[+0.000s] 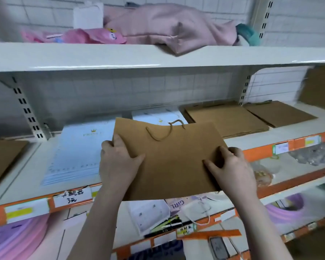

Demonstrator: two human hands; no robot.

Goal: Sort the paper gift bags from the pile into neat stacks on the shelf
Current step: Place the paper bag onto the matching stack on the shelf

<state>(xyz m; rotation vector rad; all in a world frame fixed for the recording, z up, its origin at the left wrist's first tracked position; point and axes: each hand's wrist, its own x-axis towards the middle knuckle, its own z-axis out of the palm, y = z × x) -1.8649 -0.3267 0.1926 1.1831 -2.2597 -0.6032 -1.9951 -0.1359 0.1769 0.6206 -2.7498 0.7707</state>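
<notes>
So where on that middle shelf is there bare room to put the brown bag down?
Bare shelf runs along the front edge before the brown stacks, and a strip lies left of the pale blue stack. The middle is crowded with blue and brown stacks behind the held bag.

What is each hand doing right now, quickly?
Left hand: grips the left edge of the brown paper bag.
Right hand: grips the bag's right edge, thumb on top.

Flat brown paper bag, handles up
</notes>
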